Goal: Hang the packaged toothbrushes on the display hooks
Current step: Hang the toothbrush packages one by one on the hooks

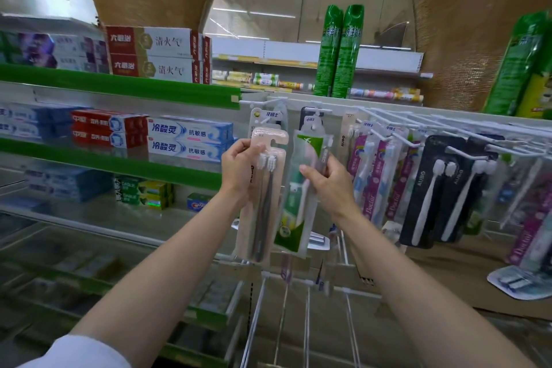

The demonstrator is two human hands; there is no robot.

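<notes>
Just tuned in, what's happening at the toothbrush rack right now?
A person is stocking toothbrush packs on the white display hooks. The left hand grips a beige pack of two brushes. The right hand holds a green and clear pack up at a hook; whether it is threaded on is unclear. Purple packs and black packs already hang to the right.

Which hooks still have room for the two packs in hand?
Free: the bare white lower hooks beneath both hands. Left hand holds the beige pack; right hand holds the green pack. Crowded: the upper row right of them.
</notes>
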